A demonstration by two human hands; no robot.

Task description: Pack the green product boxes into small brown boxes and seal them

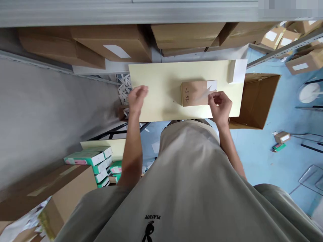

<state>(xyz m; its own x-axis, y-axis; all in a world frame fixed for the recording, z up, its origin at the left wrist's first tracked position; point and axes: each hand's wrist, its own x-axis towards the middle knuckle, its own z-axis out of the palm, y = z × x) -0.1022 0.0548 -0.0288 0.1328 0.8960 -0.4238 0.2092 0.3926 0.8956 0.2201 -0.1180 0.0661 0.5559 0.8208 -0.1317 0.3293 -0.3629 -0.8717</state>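
Observation:
A small brown cardboard box point(194, 93) lies on the pale yellow tabletop point(156, 75). Handwritten marks run along its left end, and a white label point(212, 85) covers its upper right corner. At the box's right end, my right hand point(220, 106) is closed in a pinch on a thin, pale, see-through sticker point(204, 95), which slants over the box top. My left hand point(136, 98) is above the table's left edge, apart from the box. Its fingers are half bent and slightly blurred, with nothing visible in them.
A white box point(238, 71) stands at the table's right end, beside a large open carton point(261, 101). Cartons point(111, 40) fill the shelf behind. White paper scraps point(124, 89) lie off the left edge. Green-and-white boxes point(88, 156) are stacked at lower left.

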